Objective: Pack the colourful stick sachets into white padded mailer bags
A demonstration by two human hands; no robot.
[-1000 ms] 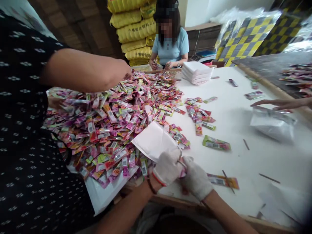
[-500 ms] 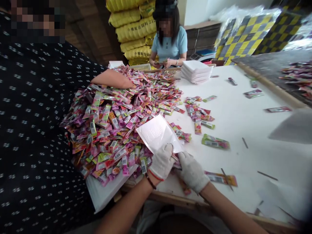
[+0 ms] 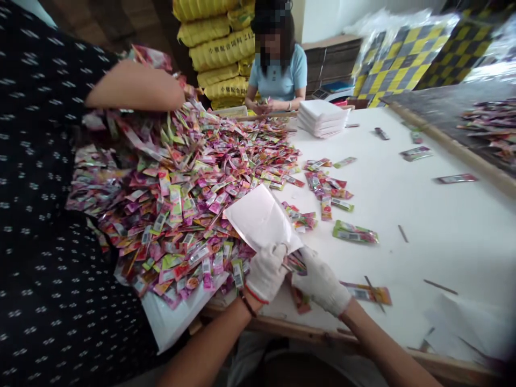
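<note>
"Where was the bag (image 3: 258,215)?"

"Tilted over the near right edge of the heap (image 3: 193,188), its near end at the gloved hands."

"And the left hand (image 3: 266,271)?"

"Clamped on that near end, fingers curled in."

"The right hand (image 3: 321,280)?"

"Closed on a few packets (image 3: 297,263), right beside the bag's near corner. Whether any were inside, I couldn't tell."

"What else was on the table (image 3: 387,183)?"

"Loose packets to the right, and a white stack (image 3: 322,117) toward the far edge."
</note>
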